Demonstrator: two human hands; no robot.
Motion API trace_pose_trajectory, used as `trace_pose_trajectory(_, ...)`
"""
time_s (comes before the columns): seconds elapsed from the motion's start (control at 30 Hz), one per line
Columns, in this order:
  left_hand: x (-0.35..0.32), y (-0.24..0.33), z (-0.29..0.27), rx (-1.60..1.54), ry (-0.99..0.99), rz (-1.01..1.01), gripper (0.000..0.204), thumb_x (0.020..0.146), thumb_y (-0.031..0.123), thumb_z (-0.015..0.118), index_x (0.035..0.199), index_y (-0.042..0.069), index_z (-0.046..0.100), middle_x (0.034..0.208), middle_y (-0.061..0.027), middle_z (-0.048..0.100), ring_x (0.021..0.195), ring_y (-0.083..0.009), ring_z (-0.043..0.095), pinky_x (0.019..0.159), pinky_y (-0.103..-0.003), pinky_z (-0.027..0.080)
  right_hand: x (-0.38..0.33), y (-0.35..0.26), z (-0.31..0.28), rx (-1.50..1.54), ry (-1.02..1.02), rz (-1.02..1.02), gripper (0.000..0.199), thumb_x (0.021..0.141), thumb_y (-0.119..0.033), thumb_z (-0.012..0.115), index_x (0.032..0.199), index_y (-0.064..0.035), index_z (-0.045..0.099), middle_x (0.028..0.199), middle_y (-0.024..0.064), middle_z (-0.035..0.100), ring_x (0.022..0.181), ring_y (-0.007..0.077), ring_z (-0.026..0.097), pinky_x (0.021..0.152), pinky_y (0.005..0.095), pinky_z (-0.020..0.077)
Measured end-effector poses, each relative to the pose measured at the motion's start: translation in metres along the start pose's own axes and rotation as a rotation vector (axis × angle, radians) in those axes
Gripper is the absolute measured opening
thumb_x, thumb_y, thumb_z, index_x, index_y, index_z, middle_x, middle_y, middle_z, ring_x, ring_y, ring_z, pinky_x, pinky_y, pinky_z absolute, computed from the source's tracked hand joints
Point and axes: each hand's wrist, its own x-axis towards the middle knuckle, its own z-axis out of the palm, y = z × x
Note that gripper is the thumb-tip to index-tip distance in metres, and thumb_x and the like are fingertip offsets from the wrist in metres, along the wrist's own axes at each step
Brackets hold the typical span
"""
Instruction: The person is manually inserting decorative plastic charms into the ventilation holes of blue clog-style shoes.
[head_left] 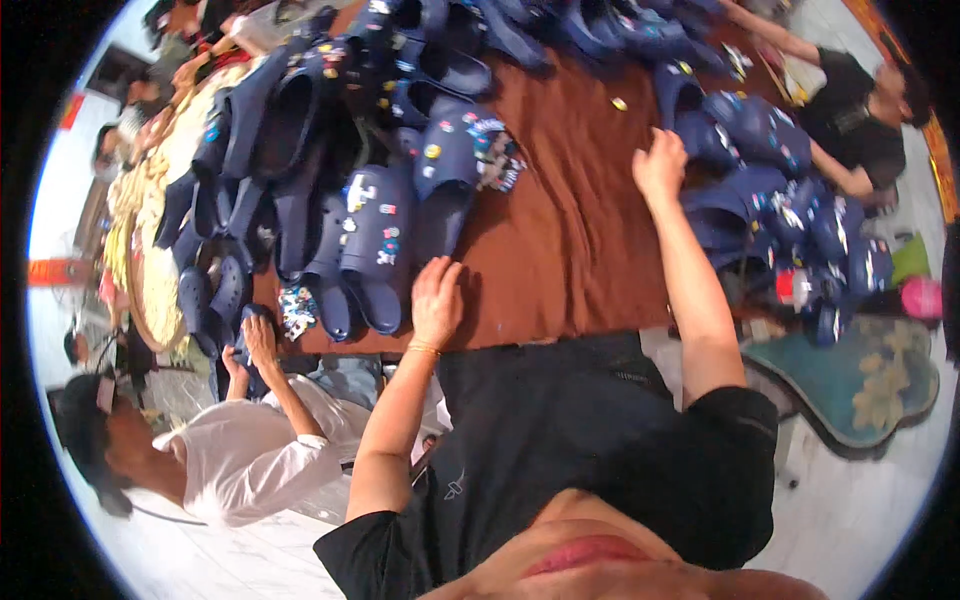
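Note:
My left hand (437,302) lies on the brown cloth (560,200) near the table's front edge, fingers stretched out, holding nothing I can see. Just beyond its fingertips is a navy clog (448,165) with small charms on its top. Beside that, to the left, another navy clog (378,240) carries colourful charms. My right hand (660,168) is farther out over the cloth, by the right-hand group of clogs; its fingers are loosely bent and apart, with nothing visible in them. The nearest shoe to it is a navy clog (707,140).
Packets of charms (497,155) lie on the cloth, with another packet (297,312) at the left edge. Navy clogs are piled left, far and right. A co-worker in white (260,450) handles a clog at left; another in black (855,120) sits at right, near a green stool (850,380).

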Motion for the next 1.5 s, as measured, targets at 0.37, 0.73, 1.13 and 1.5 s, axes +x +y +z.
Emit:
trace_pose_trajectory(0.37, 0.015, 0.014, 0.011, -0.029, 0.142, -0.046, 0.04, 0.073, 0.004, 0.058, 0.112, 0.006, 0.054, 0.119, -0.0134, 0.05, 0.114, -0.032, 0.046, 0.096, -0.043, 0.036, 0.039, 0.053, 0.013, -0.312, -0.326, 0.233, 0.018, 0.082, -0.012, 0.051, 0.098, -0.0043, 0.055, 0.103, 0.0153, 0.06, 0.098, 0.0324, 0.058, 0.076, 0.0456, 0.0485)
trace_pose_trajectory(0.73, 0.017, 0.025, -0.016, -0.073, 0.235, -0.121, 0.038, 0.072, 0.0, 0.058, 0.109, 0.005, 0.056, 0.114, -0.0121, 0.052, 0.109, -0.0312, 0.049, 0.092, -0.041, 0.04, -0.071, -0.078, -0.05, 0.013, -0.792, -0.183, 0.026, 0.07, -0.028, 0.063, 0.078, -0.0033, 0.06, 0.081, 0.0211, 0.063, 0.082, 0.0372, 0.062, 0.074, 0.0461, 0.049)
trace_pose_trajectory(1.13, 0.026, 0.003, -0.057, -0.103, 0.593, -0.647, 0.019, 0.072, 0.013, 0.07, 0.078, 0.003, 0.055, 0.074, -0.0086, 0.054, 0.07, -0.0247, 0.053, 0.066, -0.035, 0.042, -0.111, -0.093, -0.027, 0.271, -0.304, -0.443, 0.027, 0.075, -0.026, 0.066, 0.091, -0.0065, 0.059, 0.095, 0.0099, 0.058, 0.093, 0.0302, 0.053, 0.077, 0.0399, 0.0425)
trace_pose_trajectory(1.5, 0.013, -0.008, -0.023, -0.589, 0.49, -0.848, 0.028, 0.079, 0.018, 0.068, 0.094, -0.003, 0.056, 0.088, -0.0172, 0.06, 0.083, -0.0249, 0.058, 0.074, -0.034, 0.044, -0.124, -0.102, -0.014, 0.113, -0.28, -0.357, 0.048, 0.074, -0.034, 0.064, 0.106, 0.0, 0.052, 0.108, 0.0147, 0.056, 0.099, 0.0305, 0.051, 0.084, 0.0415, 0.0376)
